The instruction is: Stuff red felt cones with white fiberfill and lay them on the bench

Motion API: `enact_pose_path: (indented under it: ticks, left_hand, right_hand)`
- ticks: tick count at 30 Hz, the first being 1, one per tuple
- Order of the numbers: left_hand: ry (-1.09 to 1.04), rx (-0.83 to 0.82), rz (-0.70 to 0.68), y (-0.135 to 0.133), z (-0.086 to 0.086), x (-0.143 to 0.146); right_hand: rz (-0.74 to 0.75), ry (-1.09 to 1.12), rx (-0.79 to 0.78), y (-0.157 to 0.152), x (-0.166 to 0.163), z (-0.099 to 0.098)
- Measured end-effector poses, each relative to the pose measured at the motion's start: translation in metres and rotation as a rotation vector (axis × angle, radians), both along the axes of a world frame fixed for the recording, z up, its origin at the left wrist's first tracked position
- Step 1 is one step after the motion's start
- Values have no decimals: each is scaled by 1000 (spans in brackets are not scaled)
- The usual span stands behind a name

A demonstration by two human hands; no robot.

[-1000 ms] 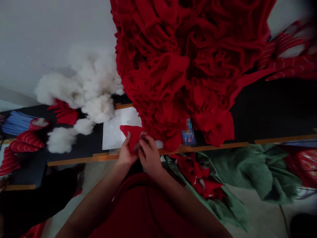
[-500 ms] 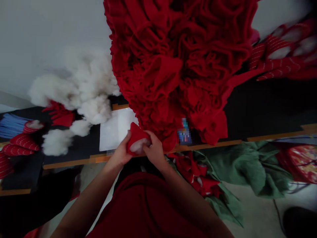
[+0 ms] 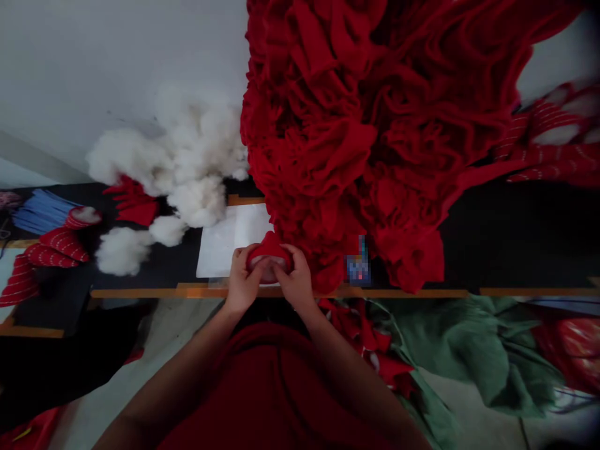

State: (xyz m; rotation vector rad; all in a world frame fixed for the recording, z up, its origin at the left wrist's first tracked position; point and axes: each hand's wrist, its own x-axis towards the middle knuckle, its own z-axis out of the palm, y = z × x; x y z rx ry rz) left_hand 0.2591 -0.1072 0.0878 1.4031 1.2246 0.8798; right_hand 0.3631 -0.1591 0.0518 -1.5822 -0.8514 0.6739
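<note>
Between both hands, over the front edge of the table, is a small red fabric pouch (image 3: 269, 247) with white stuffing (image 3: 268, 272) showing in its opening. My left hand (image 3: 244, 280) wraps the pouch's left side, its thumb pressed on the stuffing. My right hand (image 3: 297, 280) grips the right side, and that thumb also presses into the opening. Behind the hands lies a white sheet (image 3: 218, 247). A tall heap of red fabric pieces (image 3: 323, 156) rises just beyond and to the right.
White fluffy fill (image 3: 187, 156) is piled at the back left, near a red glove (image 3: 132, 199). Red striped stuffed pieces (image 3: 56, 245) and blue strips (image 3: 44, 212) lie farther left. A green sack (image 3: 469, 344) with red pieces hangs below the table edge at right.
My right thumb was at the opening alone; now both thumbs press into the stuffing. The pouch has turned so its opening faces me. The view has shifted left.
</note>
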Motion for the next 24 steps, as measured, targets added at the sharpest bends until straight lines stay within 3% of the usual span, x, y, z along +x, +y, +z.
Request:
enact_pose_path:
  ticks: [3, 8, 16, 24]
  left_hand:
    - [-57, -47, -19, 1, -2, -3]
    - [-134, -112, -20, 1, -5, -9]
    - [97, -6, -8, 2, 1, -9]
    - [104, 144, 32, 3, -1, -8]
  right_hand:
    - [-58, 40, -15, 3, -1, -6]
    - [-18, -24, -24, 0, -3, -3]
    - [-28, -267, 0, 12, -7, 4]
    - [-129, -191, -32, 10, 2, -7]
